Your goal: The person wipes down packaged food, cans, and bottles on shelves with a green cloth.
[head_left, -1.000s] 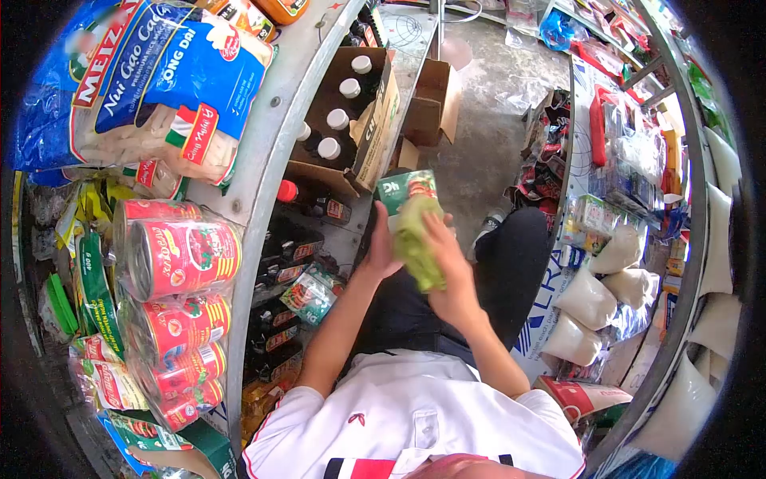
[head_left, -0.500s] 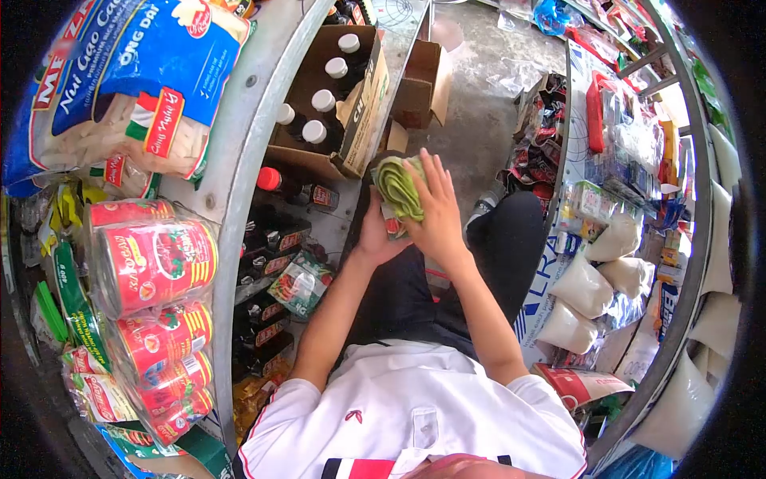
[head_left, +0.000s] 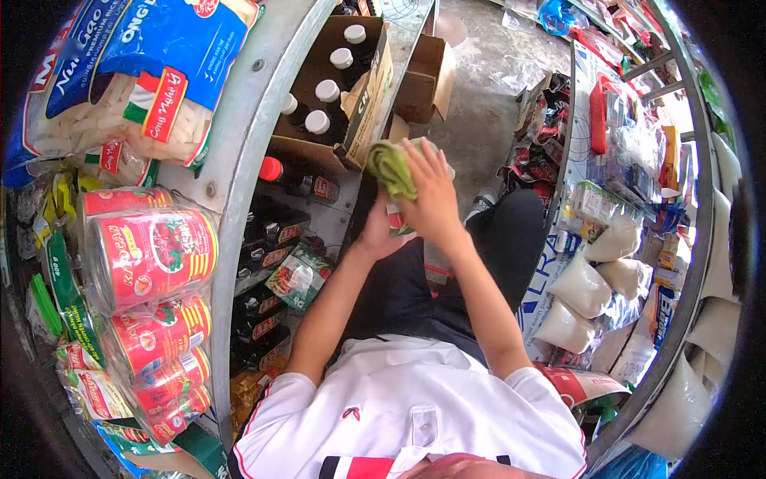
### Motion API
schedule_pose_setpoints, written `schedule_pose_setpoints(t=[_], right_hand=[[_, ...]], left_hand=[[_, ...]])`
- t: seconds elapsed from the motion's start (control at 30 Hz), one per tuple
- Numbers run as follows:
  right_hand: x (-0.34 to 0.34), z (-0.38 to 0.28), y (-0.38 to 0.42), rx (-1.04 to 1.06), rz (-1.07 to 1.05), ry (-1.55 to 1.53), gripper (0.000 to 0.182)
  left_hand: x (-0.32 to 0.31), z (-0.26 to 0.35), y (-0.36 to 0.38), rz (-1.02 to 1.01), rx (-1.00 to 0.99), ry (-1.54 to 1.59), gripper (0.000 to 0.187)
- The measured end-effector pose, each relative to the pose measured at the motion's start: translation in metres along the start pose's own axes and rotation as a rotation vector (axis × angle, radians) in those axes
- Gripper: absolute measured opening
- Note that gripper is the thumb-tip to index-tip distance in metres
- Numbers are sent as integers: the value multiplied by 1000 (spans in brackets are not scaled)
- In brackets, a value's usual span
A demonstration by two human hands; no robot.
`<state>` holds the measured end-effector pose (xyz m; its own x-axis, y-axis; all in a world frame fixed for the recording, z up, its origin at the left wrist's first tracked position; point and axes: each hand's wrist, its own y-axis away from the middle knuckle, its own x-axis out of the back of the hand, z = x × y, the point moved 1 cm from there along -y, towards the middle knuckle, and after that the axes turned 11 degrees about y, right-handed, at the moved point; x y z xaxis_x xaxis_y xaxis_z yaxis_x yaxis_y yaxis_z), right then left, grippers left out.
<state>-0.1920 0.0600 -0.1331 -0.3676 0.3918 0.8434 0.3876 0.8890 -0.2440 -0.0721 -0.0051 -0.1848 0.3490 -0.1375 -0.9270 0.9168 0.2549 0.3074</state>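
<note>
A folded green cloth (head_left: 389, 169) is pressed under the fingers of my right hand (head_left: 433, 195), which grips it over a small item. My left hand (head_left: 381, 230) holds this item (head_left: 395, 221) from below, and a bit of red, white and green label shows between the hands. The rest of the item is hidden by the cloth and fingers, so its kind cannot be made out. Both hands are together above my lap, close to the open carton (head_left: 361, 128) of dark bottles with white caps.
On the left shelf are a blue pasta bag (head_left: 148, 72) and wrapped red cans (head_left: 155, 255). Dark bottles, one red-capped (head_left: 271, 168), lie below the carton. An empty cardboard box (head_left: 423, 80) stands ahead. Bags of white grains (head_left: 582, 283) line the right shelf.
My right hand has shifted slightly with the cloth, which now lies more bunched and a little further left and forward. The left hand keeps its hold on the item. The view has tilted slightly.
</note>
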Motion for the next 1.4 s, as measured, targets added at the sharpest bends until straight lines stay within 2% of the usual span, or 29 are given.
schedule_pose_setpoints(t=[0.03,0.07,0.1,0.17,0.2,0.23,0.3,0.37,0.43,0.57,0.6,0.63,0.7,0.73,0.8,0.83,0.87,0.9,0.97,1.0,1.03,1.1,1.13,1.23,1.27,1.3,1.37,1.4], right_hand=[[-5,12,2,-9,12,-13,90],[-3,15,1,-18,25,-22,90],[0,15,6,-17,26,-17,90],[8,3,37,-15,-16,-46,89],[8,-6,52,-16,-41,-38,88],[8,-16,65,-18,-52,-39,88],[6,-37,80,0,-72,-42,90],[8,-50,76,-2,-49,-75,93],[14,-49,53,75,-87,-185,97],[12,-22,10,68,-35,-114,91],[9,-14,8,68,-33,-114,91],[5,-3,8,35,-4,-127,90],[5,9,14,3,28,-139,89],[7,12,26,-75,8,-211,91],[6,7,48,-157,-19,-281,94],[6,1,59,-93,-15,-183,93],[6,-6,71,-31,-11,-87,93],[9,-17,80,-34,-14,-86,93],[13,-42,85,49,-107,-109,93],[12,-49,81,63,-105,-103,95],[15,-51,72,65,-98,-99,95],[17,-45,46,97,-66,-135,96],[10,-39,38,91,-51,-106,95],[25,-34,22,136,-86,-244,93],[33,-32,20,171,-91,-257,79],[43,-30,19,162,-91,-254,79],[67,-29,16,127,-204,-529,62],[79,-36,11,93,-135,-641,44]], left_hand=[[-7,4,2,113,91,52,72],[-19,4,4,240,63,42,74],[-16,4,2,235,64,43,74],[-5,1,1,132,-29,102,78],[-3,2,3,76,-40,32,82],[5,1,-1,83,-40,41,82],[14,1,-14,-366,189,247,86],[15,2,-14,-356,206,200,88],[10,3,-15,-285,144,114,88],[2,-1,1,-121,8,-42,88],[-6,-1,6,262,-54,-190,87],[-6,-1,6,261,-57,-193,87],[-13,-2,2,65,-19,68,82],[-16,-3,3,127,-39,49,87],[-11,-3,3,96,-60,55,89],[-8,-3,3,66,-84,58,91],[-15,-1,6,-22,-65,-35,102],[-4,-1,2,-20,-62,-33,102],[18,-3,-9,-238,101,200,111],[11,-3,-7,-180,114,247,119],[12,-5,-9,-187,116,242,119],[16,-10,-11,-328,155,459,104],[14,-13,-6,-306,68,105,89],[4,-4,-4,-305,91,201,81],[2,-3,-4,-306,105,257,77],[0,-4,-5,-305,114,260,77],[-3,-6,-4,-363,-65,109,73],[-3,-5,-6,-358,-54,122,73]])
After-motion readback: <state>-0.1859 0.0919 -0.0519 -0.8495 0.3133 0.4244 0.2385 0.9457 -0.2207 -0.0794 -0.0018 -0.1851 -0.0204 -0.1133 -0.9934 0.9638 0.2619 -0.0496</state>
